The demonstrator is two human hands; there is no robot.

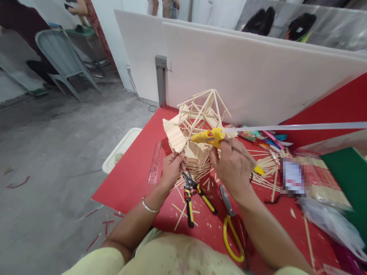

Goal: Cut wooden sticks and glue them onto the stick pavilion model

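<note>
A small structure of thin wooden sticks (197, 114) stands on the red table, with slatted panels around an open stick frame on top. My right hand (233, 162) grips a yellow hot glue gun (208, 137), a long clear glue stick (298, 126) jutting from its back. The nozzle points left, close to the corner of a slatted panel (175, 134). At that panel's lower edge, my left hand (174, 167) has its fingers pinched; it appears to hold the panel's edge. Below the structure lie black-and-yellow pliers (195, 194) and yellow-handled scissors (231, 225).
A clear ruler (155, 163) lies left of the structure. Loose sticks (266, 172), a packet of sticks (329, 183) and a plastic bag (332, 221) are at the right. White boards (243, 72) stand behind the red table (129, 183). A chair (61, 53) and other people are farther off.
</note>
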